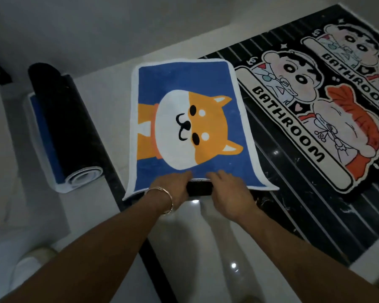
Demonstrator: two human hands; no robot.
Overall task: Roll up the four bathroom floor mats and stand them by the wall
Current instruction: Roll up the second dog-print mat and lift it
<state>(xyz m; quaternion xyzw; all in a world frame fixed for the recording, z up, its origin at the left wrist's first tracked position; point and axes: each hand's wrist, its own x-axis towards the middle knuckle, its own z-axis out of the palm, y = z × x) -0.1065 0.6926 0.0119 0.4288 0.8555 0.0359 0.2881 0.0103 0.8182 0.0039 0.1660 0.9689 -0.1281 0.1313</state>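
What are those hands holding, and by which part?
The left hand and right hand both grip the blue fabric floor mat with the orange dog picture by its near edge, curled over.

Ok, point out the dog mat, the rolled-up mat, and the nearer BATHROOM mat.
dog mat (169,136): head view, on the dog's white face.
rolled-up mat (64,119): head view, on its black backing.
nearer BATHROOM mat (287,125): head view, on the BATHROOM lettering.

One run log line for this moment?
dog mat: edge folded | left hand: grips edge | right hand: grips edge | rolled mat: lying | BATHROOM mats: flat
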